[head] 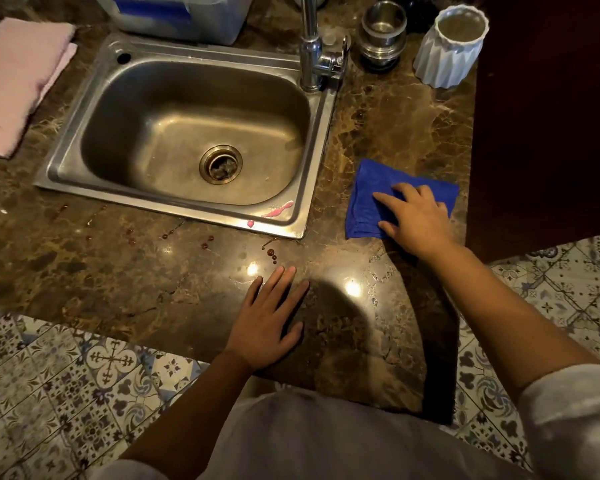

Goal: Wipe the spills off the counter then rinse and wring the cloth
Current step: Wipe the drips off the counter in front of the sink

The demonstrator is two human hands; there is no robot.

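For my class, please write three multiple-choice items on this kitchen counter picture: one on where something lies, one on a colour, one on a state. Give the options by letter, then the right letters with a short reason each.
1. Where does the cloth under the right hand lie?
A. In the sink basin
B. On the counter to the right of the sink
C. On the floor tiles

2. What colour is that cloth?
A. Blue
B. Pink
C. White

3. What state is the tap in?
A. Running hard
B. Dripping into a full basin
C. No water is seen coming from it

Answers:
1 B: the cloth lies flat on the counter, right of the sink.
2 A: it is plainly blue; the pink towel lies on the far left.
3 C: no stream shows below the tap, and the basin holds no pooled water.
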